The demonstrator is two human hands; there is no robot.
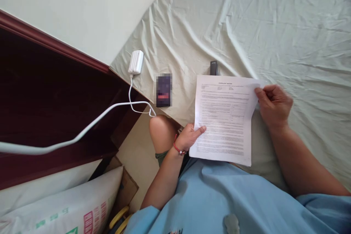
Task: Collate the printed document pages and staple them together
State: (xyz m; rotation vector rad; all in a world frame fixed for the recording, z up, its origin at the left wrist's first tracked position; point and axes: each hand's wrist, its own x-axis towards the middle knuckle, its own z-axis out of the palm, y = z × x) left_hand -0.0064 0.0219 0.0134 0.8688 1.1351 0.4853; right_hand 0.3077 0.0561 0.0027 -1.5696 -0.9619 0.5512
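A stack of printed paper sheets (223, 120) is held up in front of my body, its text facing me. My left hand (190, 136) grips the lower left edge, thumb on top and the other fingers hidden behind the sheets. At the upper right corner, my right hand (275, 105) pinches the paper between thumb and curled fingers. Just beyond the top edge, a small black object (213, 68) sticks out, partly covered by the paper. To the left of the sheets, a dark phone-like object (163, 90), blurred by pixelation, lies on the cloth.
A pale green wrinkled sheet (274, 25) covers the surface before me. A white power bank-like block (136, 62) sits near its left edge, joined to a white cable (90, 131). Dark red wooden furniture (55, 80) stands at left, above a printed white sack (68, 204).
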